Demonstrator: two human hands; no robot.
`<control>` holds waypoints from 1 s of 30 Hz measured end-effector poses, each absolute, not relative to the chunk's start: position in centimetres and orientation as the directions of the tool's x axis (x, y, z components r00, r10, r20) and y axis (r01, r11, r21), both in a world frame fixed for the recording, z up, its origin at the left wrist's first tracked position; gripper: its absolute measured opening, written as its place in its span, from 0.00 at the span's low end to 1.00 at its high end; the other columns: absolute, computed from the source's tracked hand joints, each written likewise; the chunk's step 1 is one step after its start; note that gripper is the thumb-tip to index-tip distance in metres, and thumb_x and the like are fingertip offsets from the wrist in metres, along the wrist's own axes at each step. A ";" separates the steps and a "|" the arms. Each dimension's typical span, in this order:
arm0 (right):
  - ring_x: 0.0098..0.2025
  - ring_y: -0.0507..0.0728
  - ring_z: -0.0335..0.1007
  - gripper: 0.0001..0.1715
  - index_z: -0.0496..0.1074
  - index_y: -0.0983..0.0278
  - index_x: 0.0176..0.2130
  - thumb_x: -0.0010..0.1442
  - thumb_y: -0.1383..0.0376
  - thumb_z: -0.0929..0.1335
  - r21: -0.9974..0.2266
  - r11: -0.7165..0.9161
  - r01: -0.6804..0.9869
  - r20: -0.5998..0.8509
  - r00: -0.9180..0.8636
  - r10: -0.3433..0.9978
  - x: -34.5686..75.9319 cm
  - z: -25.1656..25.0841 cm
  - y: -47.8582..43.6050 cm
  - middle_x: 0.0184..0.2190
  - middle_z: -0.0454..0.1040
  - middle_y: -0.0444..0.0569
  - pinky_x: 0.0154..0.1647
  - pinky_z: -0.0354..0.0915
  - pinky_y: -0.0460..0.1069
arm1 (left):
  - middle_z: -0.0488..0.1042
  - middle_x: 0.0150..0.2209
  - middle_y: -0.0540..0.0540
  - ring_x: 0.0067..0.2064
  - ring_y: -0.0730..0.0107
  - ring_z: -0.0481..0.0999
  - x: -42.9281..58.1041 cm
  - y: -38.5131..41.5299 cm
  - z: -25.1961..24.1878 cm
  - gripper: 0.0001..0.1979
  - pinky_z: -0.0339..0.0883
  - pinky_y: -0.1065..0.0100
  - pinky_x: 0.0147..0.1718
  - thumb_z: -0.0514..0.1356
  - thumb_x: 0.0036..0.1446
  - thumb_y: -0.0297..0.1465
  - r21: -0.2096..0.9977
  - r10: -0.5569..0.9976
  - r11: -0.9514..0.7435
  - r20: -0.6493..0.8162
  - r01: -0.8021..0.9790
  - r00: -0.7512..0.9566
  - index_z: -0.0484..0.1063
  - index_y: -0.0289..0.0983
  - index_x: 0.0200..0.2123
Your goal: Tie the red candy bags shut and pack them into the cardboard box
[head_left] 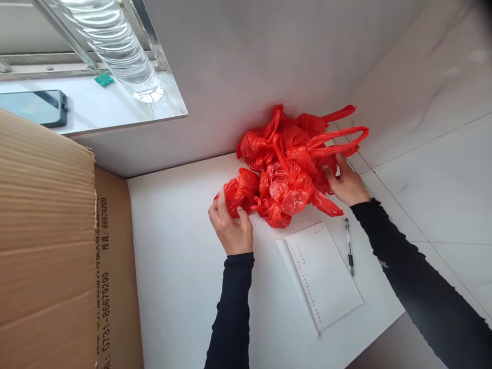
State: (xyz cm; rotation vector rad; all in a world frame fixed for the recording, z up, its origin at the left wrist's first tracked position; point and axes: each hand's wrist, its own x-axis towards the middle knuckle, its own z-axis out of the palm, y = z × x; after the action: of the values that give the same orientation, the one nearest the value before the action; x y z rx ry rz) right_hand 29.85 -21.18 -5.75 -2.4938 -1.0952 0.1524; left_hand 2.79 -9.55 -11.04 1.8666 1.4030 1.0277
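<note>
A heap of crumpled red plastic bags (pixel 292 164) lies on the white table against the wall, with loop handles sticking out to the right. My left hand (pixel 231 225) is curled round a smaller red bundle (pixel 243 188) at the heap's left side, thumb and fingers on its near edge. At the heap's right side, my right hand (pixel 348 182) has its thumb and fingers round a part of the red plastic, below the loop handles. Its fingertips are partly hidden by the bags.
An open notebook (pixel 325 277) with writing lies in front of the heap, a pen (pixel 349 246) beside it. A cardboard box (pixel 46 246) stands at the left. On the window ledge (pixel 126 110) are a phone (pixel 34 107), a green clip (pixel 104 79) and a clear ribbed bottle (pixel 115 46).
</note>
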 end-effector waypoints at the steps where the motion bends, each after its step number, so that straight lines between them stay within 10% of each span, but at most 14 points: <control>1: 0.63 0.70 0.63 0.37 0.51 0.64 0.71 0.70 0.51 0.57 -0.404 -0.614 0.678 0.074 0.693 0.717 30.2 -5.6 -21.3 0.66 0.61 0.62 0.59 0.62 0.65 | 0.65 0.59 0.38 0.61 0.58 0.68 2.2 -10.0 -10.8 0.31 0.66 0.57 0.59 0.56 0.59 0.24 0.813 0.948 -0.319 0.278 0.488 0.156 0.61 0.40 0.66; 10: 0.48 0.63 0.76 0.35 0.60 0.62 0.67 0.67 0.50 0.61 -0.430 -0.481 0.764 0.222 0.606 0.764 26.4 -6.6 -33.6 0.62 0.68 0.59 0.54 0.68 0.59 | 0.59 0.69 0.40 0.69 0.55 0.58 -5.8 -20.7 -8.4 0.28 0.55 0.52 0.66 0.57 0.62 0.29 0.680 0.840 -0.542 0.446 0.493 0.308 0.63 0.41 0.66; 16: 0.65 0.70 0.60 0.29 0.68 0.61 0.60 0.62 0.56 0.63 -0.480 -0.383 0.789 0.298 0.557 0.775 21.8 -15.7 -45.1 0.58 0.70 0.60 0.62 0.60 0.67 | 0.71 0.60 0.43 0.57 0.52 0.74 -18.7 -32.8 -9.3 0.20 0.74 0.67 0.29 0.58 0.60 0.36 0.679 0.922 -0.352 0.369 0.644 0.115 0.74 0.46 0.55; 23: 0.65 0.71 0.58 0.25 0.67 0.60 0.59 0.65 0.60 0.61 -0.570 -0.310 0.761 0.381 0.578 0.721 21.9 -20.1 -48.5 0.57 0.69 0.64 0.65 0.55 0.66 | 0.75 0.48 0.39 0.44 0.56 0.78 -31.5 -36.6 -8.3 0.22 0.76 0.57 0.41 0.58 0.53 0.35 0.694 0.800 -0.134 0.497 0.707 -0.337 0.73 0.37 0.52; 27: 0.64 0.65 0.60 0.21 0.67 0.53 0.58 0.68 0.54 0.64 -0.578 -0.291 0.762 0.392 0.572 0.720 22.1 -20.4 -48.6 0.59 0.68 0.56 0.64 0.56 0.63 | 0.66 0.60 0.34 0.59 0.51 0.69 -31.4 -36.3 -2.7 0.32 0.69 0.52 0.53 0.60 0.55 0.36 0.587 0.641 -0.237 0.693 0.774 -0.329 0.63 0.35 0.63; 30: 0.62 0.66 0.62 0.23 0.67 0.51 0.59 0.67 0.53 0.63 -0.589 -0.279 0.759 0.402 0.574 0.714 22.0 -19.4 -48.4 0.56 0.71 0.56 0.63 0.57 0.64 | 0.55 0.69 0.34 0.71 0.50 0.51 -29.9 -34.2 2.7 0.39 0.46 0.49 0.67 0.64 0.54 0.40 0.428 0.560 -0.335 0.807 0.839 -0.188 0.58 0.35 0.67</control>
State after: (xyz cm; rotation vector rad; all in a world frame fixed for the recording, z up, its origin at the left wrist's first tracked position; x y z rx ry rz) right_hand 21.95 -48.39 -19.37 -2.0356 -1.1735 -0.0744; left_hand -29.94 -34.22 2.71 2.1430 1.9289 1.8149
